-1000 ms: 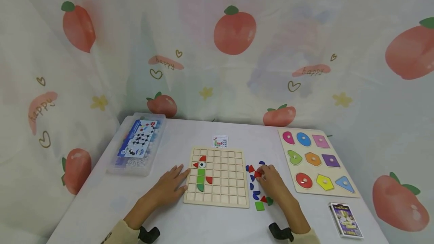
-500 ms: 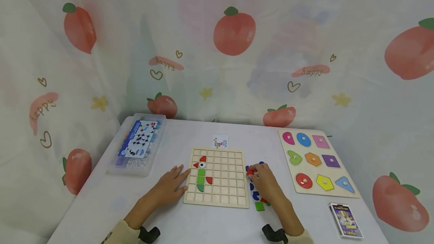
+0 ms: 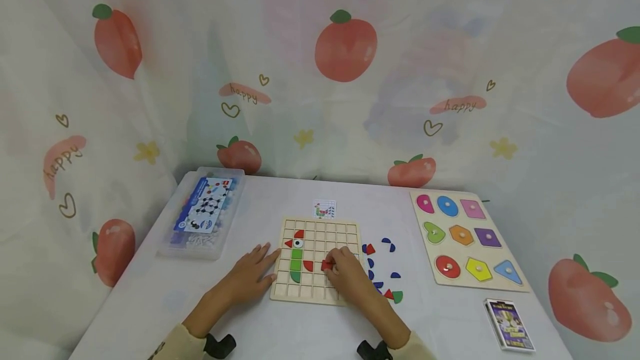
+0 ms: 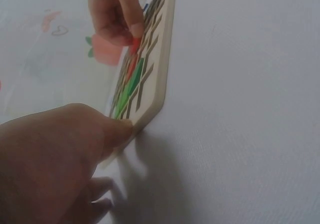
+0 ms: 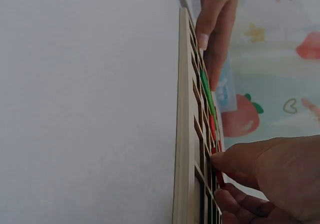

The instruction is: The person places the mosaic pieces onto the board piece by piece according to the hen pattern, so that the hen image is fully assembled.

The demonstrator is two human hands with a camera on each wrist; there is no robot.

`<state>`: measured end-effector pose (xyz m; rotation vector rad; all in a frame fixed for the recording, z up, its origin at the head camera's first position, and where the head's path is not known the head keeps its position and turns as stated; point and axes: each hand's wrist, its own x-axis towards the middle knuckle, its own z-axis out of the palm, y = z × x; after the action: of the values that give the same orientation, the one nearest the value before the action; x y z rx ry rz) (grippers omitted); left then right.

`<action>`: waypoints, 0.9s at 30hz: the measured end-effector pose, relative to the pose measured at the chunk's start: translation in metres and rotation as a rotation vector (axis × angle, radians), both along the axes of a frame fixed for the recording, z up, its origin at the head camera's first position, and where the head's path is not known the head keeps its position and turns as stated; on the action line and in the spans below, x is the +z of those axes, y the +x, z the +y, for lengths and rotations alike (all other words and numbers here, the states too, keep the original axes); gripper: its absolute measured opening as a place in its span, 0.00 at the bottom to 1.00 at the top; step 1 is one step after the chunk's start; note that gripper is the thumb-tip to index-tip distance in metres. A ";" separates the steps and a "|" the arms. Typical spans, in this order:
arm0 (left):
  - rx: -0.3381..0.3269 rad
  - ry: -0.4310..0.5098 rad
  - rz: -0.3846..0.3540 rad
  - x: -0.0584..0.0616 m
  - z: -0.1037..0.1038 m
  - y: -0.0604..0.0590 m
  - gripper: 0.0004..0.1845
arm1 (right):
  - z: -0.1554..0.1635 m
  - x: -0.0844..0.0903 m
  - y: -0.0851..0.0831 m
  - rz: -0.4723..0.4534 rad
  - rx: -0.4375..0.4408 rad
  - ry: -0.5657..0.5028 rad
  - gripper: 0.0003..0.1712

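A wooden grid board [image 3: 330, 238] lies on the table, with red, green and eye-marked pieces set into squares on its left side. My right hand [image 3: 352, 279] pinches a small red tile [image 3: 326, 265] between thumb and fingers, low over the middle of the board. In the right wrist view the red tile [image 5: 219, 176] shows edge-on at the grid. To the right of it in the head view is the red quarter-round [image 3: 308, 266] sitting in its square. My left hand [image 3: 247, 276] rests with extended fingers at the board's left edge, its thumb [image 4: 117, 131] touching the rim.
Loose blue half-rounds [image 3: 392, 247], red pieces [image 3: 370, 249] and a green quarter-round [image 3: 397, 296] lie right of the board. A pattern card [image 3: 325, 209] is behind it. A plastic case [image 3: 205, 213] stands left; a shape puzzle [image 3: 457, 282] and card box [image 3: 510, 324] lie right.
My right hand has gathered a red tile from among the loose pieces and carried it left over the board. The left hand stays at the board's edge.
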<state>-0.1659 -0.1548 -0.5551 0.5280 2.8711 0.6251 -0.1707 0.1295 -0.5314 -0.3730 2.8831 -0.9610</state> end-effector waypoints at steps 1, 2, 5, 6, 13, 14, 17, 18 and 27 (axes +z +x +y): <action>0.002 -0.006 -0.001 0.000 0.000 0.000 0.34 | -0.003 -0.001 0.000 0.008 0.009 0.001 0.10; 0.003 -0.012 -0.003 -0.001 0.000 0.000 0.35 | -0.005 -0.001 0.000 0.013 0.017 0.000 0.09; 0.007 -0.006 0.000 -0.001 -0.001 0.000 0.34 | -0.010 -0.002 0.000 0.029 0.044 0.003 0.08; 0.007 -0.007 0.000 -0.001 -0.001 0.000 0.34 | -0.011 -0.001 0.000 0.034 0.052 0.006 0.07; 0.005 -0.001 0.001 -0.001 -0.001 0.001 0.34 | -0.015 0.000 -0.001 0.067 0.074 0.038 0.06; 0.005 -0.002 0.002 -0.001 -0.002 0.001 0.34 | -0.015 0.000 -0.001 0.067 0.075 0.043 0.05; 0.003 -0.006 0.002 -0.001 -0.002 0.001 0.34 | -0.014 0.000 -0.001 0.055 0.080 0.049 0.06; 0.002 -0.007 0.003 -0.001 -0.002 0.001 0.34 | -0.013 0.001 -0.001 0.050 0.084 0.050 0.06; 0.001 -0.007 0.001 -0.002 -0.002 0.000 0.34 | 0.017 0.004 -0.011 0.018 -0.019 0.051 0.10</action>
<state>-0.1659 -0.1566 -0.5573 0.5255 2.8742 0.6150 -0.1815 0.1461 -0.5271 -0.3533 2.9259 -0.8900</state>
